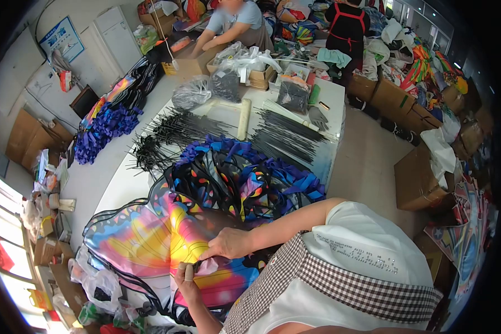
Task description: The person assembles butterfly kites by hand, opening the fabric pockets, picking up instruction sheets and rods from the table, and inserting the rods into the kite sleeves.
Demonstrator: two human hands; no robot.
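A butterfly-print fabric piece [133,239], yellow, pink and blue with black edging, is spread over the near part of the white table. My right hand [229,243] reaches across it, fingers closed on the cloth near its middle. Just below, my left hand [187,280] pinches the same fabric between thumb and fingers. A small dark bit shows between the two hands, too small to name. Beyond my hands lies a heap of similar printed fabric [222,178] with blue-purple ruffled strips [295,177].
Thin black rods [289,136] lie in bundles on the white table [331,108], near a pale frame piece [244,119]. Plastic bags [192,93] and boxes stand at the back. Two people work there. A cardboard box [420,178] sits on the floor to the right.
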